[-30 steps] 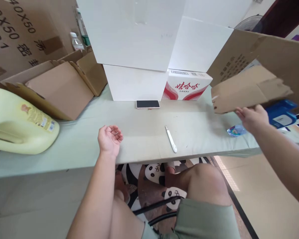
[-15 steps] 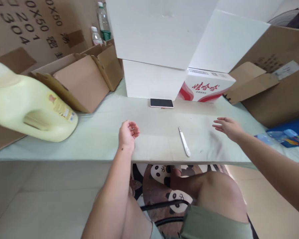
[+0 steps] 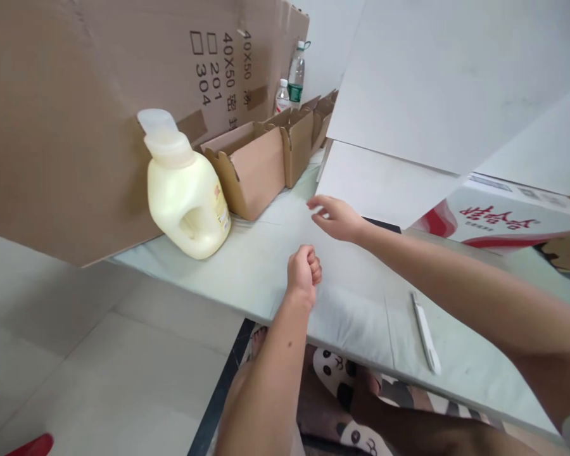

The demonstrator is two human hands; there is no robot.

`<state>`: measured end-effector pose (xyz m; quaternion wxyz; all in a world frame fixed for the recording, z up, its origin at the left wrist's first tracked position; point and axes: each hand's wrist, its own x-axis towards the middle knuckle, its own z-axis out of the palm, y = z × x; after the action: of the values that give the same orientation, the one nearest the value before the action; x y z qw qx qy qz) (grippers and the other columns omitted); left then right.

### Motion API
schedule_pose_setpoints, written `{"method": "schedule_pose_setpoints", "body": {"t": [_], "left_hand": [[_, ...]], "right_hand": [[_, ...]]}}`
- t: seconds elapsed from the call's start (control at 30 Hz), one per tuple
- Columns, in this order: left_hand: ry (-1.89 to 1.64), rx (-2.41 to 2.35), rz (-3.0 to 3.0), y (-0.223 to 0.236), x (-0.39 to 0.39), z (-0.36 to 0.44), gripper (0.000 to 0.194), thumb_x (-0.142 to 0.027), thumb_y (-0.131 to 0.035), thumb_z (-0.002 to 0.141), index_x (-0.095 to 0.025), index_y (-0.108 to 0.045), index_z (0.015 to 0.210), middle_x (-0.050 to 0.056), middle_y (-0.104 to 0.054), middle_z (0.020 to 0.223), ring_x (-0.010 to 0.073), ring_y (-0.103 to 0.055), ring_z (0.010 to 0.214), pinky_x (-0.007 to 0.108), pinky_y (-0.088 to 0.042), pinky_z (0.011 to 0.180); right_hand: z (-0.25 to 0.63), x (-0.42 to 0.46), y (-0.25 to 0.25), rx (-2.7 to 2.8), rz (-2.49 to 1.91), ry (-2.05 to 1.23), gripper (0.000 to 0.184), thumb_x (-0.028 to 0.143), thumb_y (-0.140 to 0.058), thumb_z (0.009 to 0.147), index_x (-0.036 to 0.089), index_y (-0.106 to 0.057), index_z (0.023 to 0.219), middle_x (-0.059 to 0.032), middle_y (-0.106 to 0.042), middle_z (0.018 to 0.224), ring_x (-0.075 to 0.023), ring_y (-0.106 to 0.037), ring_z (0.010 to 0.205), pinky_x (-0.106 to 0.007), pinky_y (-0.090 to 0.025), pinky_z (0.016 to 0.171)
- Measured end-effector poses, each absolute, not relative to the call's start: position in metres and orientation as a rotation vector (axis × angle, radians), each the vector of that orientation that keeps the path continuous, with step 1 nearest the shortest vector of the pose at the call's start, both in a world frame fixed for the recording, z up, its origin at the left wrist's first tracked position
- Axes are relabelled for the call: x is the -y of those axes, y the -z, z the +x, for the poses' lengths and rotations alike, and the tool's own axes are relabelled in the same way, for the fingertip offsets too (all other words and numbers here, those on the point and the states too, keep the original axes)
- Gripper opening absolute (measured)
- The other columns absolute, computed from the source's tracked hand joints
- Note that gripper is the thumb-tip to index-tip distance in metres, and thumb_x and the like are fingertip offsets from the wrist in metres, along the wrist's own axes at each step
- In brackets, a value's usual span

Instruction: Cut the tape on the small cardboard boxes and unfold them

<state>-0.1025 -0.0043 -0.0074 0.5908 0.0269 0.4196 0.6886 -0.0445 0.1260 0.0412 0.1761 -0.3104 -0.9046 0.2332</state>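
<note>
My left hand (image 3: 304, 272) rests on the pale green table (image 3: 247, 266) with its fingers curled into a loose fist and nothing visible in it. My right hand (image 3: 335, 217) reaches across to the left above the table, fingers spread and holding nothing, a short way from the small open cardboard boxes (image 3: 256, 166). A cream yellow jug (image 3: 185, 190) with a handle stands upright at the table's left end. A white pen-shaped tool (image 3: 426, 331) lies on the table under my right forearm.
A big brown carton (image 3: 76, 107) with printed numbers leans behind the jug. White boards (image 3: 408, 95) and a red and white printed box (image 3: 498, 218) stand at the back right. Two bottles (image 3: 289, 79) stand behind the small boxes. Panda-patterned fabric shows under the table.
The view has swung left. My right hand has crossed from the right side of the table to the left, past my left hand. My left hand's fingers have curled in tighter.
</note>
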Motion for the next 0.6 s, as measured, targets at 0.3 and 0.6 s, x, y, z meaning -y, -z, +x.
{"method": "schedule_pose_setpoints", "body": {"t": [0.3,0.6], "left_hand": [[-1.615,-0.974,0.036,0.008,0.012,-0.126,0.04,-0.021,-0.05,0.076,-0.022,-0.015,0.057,-0.008,-0.009,0.05,0.0048,-0.008,0.04,0.022,-0.006,0.039],[-1.83,-1.013,-0.129,0.003,0.032,-0.147,0.036,-0.024,-0.042,0.084,-0.022,-0.015,0.06,-0.008,-0.009,0.051,0.0075,-0.007,0.042,0.025,-0.009,0.041]], "right_hand": [[-0.208,-0.111,-0.089,2.789,-0.442,-0.094,0.054,0.03,-0.034,0.096,0.014,-0.027,0.148,-0.0118,-0.045,0.147,-0.0256,-0.062,0.119,-0.038,-0.054,0.087],[-0.097,-0.11,-0.055,2.623,-0.554,-0.028,0.016,0.029,-0.054,0.084,0.02,-0.05,0.097,-0.0106,-0.062,0.093,-0.0236,-0.059,0.077,-0.037,-0.05,0.065]]}}
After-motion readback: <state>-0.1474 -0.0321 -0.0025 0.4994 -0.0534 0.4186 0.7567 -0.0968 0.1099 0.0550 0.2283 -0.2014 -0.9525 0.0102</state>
